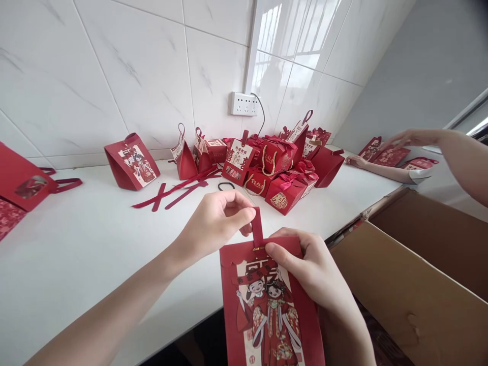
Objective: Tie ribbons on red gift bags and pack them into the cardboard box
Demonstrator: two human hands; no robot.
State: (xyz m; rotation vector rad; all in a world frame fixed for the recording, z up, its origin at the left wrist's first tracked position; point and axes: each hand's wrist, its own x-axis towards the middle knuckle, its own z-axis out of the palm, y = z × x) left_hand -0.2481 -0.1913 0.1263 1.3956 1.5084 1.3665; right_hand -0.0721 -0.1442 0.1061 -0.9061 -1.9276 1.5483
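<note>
A red gift box (pixel 270 310) printed with two cartoon figures in traditional dress is held upright close to me, over the counter's front edge. My right hand (pixel 308 264) grips its top right edge, thumb on the front beside a slot. A red ribbon strap (pixel 257 226) rises out of that slot. Between thumb and fingers, my left hand (pixel 224 218) pinches the strap's upper end. Beyond my hands, loose red ribbon strips (pixel 171 193) lie crossed on the white counter (pixel 95 244). A black ring (pixel 226 186) rests near them.
Finished-looking red boxes (pixel 278 157) cluster at the back, with another box (pixel 132 161) further left. Red packaging (pixel 26 188) sits at the left edge. An open cardboard carton (pixel 412 254) stands at right. A power strip (pixel 244 104) is on the tiled wall; another arm (pixel 453 147) appears at right, perhaps reflected.
</note>
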